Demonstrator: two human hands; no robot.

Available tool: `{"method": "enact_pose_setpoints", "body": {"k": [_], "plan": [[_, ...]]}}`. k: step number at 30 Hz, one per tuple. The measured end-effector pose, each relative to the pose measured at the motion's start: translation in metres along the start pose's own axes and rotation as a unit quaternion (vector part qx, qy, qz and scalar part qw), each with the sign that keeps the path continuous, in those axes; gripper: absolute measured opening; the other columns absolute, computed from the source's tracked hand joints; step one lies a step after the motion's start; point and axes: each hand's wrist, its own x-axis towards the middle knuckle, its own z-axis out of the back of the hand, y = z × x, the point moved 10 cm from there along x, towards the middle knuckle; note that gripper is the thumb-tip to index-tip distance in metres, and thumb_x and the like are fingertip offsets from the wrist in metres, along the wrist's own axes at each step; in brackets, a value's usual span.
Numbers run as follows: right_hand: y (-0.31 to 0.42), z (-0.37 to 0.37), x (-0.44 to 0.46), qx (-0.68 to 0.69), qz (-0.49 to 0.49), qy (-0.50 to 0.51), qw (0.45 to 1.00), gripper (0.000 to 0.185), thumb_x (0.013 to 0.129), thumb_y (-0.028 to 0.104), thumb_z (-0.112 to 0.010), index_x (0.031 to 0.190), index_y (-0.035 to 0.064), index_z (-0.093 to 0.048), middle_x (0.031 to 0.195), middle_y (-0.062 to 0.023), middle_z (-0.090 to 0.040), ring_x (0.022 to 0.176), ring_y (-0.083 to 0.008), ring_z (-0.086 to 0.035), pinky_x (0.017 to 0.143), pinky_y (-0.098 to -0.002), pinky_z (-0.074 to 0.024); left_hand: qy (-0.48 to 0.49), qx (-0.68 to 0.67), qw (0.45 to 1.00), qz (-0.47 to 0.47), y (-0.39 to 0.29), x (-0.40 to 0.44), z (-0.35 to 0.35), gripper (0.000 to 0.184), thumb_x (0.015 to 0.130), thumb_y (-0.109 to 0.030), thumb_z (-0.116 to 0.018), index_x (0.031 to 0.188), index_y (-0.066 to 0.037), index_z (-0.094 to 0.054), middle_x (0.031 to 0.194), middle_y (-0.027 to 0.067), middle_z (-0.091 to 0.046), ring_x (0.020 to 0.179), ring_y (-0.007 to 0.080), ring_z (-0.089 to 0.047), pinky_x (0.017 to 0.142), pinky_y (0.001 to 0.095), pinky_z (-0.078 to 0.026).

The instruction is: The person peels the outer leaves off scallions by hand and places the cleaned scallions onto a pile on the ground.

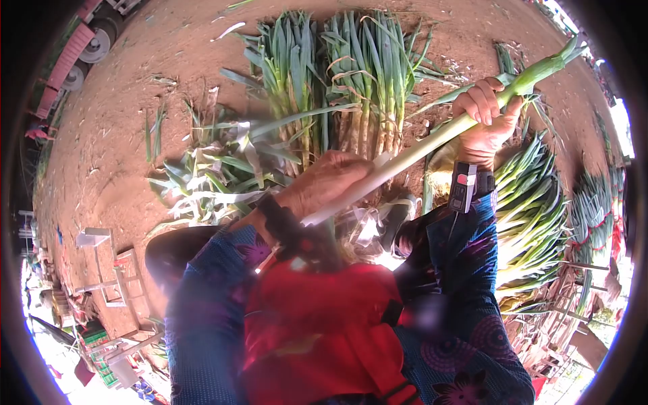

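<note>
A long, thick green onion [418, 150] runs slantwise across the view, its white end low near my lap and its green top at the upper right. My right hand [484, 118] is wrapped round the upper stalk, just below the green part. Against the white lower stalk, my left hand [331, 181] is closed with its fingers curled in. A pale strip [382, 159] shows by the left fingertips; whether it is loose skin is unclear. Dark bands circle both wrists, and the right one carries a small device [463, 187].
Bundles of green onions [364, 74] lie on the brown earth ahead. Stripped leaves [209, 179] are heaped at the left. A large pile of green onions [533, 223] lies at my right. Metal frames [108, 270] stand at the left, and a wheeled vehicle [98, 42] at the upper left.
</note>
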Motion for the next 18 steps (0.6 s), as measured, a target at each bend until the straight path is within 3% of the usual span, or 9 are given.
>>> {"method": "enact_pose_setpoints", "body": {"k": [2,5,7,10,13,18], "plan": [[-0.004,-0.005,0.0,0.004,-0.009,0.007,1.0,0.038,0.081,0.035,-0.069,0.094,0.0005,-0.057,0.062,0.0012,-0.045,0.05,-0.0101,-0.039,0.052,-0.0256,-0.032,-0.033,0.111,0.991,-0.06,0.016,-0.001,-0.007,0.023,0.094,-0.021,-0.056,0.097,0.0,-0.065,0.087,0.0033,-0.063,0.081,0.0041,-0.058,0.066,0.0213,-0.049],[-0.01,-0.014,0.001,0.017,-0.014,0.023,0.999,0.037,0.081,0.033,-0.07,0.093,0.0012,-0.056,0.06,0.0014,-0.045,0.047,-0.01,-0.04,0.049,-0.0253,-0.0336,-0.05,0.07,0.996,-0.009,0.028,-0.001,-0.012,0.021,0.095,-0.018,-0.054,0.096,0.001,-0.063,0.085,0.0016,-0.063,0.077,0.0064,-0.059,0.062,0.021,-0.049],[-0.014,-0.022,0.002,0.023,-0.022,0.048,0.998,0.036,0.081,0.033,-0.07,0.093,0.0019,-0.056,0.059,0.0015,-0.046,0.045,-0.0099,-0.041,0.046,-0.0249,-0.0348,-0.065,-0.16,0.978,0.117,0.052,-0.008,-0.016,0.021,0.095,-0.018,-0.053,0.096,0.001,-0.063,0.085,0.0015,-0.063,0.074,0.0086,-0.061,0.063,0.0224,-0.051],[-0.015,-0.03,0.004,0.006,-0.031,0.095,0.995,0.035,0.081,0.031,-0.072,0.092,0.0033,-0.055,0.057,0.0017,-0.05,0.041,-0.0086,-0.046,0.04,-0.0222,-0.0373,-0.08,-0.291,0.929,0.216,0.09,-0.017,-0.02,0.022,0.096,-0.019,-0.049,0.098,0.0,-0.06,0.085,0.004,-0.064,0.071,0.0144,-0.063,0.068,0.0289,-0.055],[-0.018,-0.037,0.004,0.047,-0.042,0.092,0.994,0.03,0.074,0.016,-0.078,0.085,0.0009,-0.055,0.05,-0.001,-0.051,0.034,-0.009,-0.044,0.032,-0.0217,-0.0371,-0.147,-0.349,0.865,0.329,0.107,-0.037,-0.013,0.022,0.097,-0.02,-0.046,0.102,-0.001,-0.057,0.083,0.007,-0.063,0.068,0.018,-0.063,0.066,0.0361,-0.056],[-0.012,-0.039,0.001,0.033,-0.056,0.078,0.995,0.028,0.073,0.013,-0.077,0.083,0.0008,-0.054,0.048,-0.0017,-0.05,0.031,-0.0095,-0.044,0.031,-0.0226,-0.0368,-0.278,-0.506,0.761,0.295,0.165,-0.065,0.036,0.019,0.097,-0.02,-0.045,0.093,-0.005,-0.056,0.07,0.0009,-0.054,0.052,0.012,-0.05,0.048,0.0287,-0.047]]}}
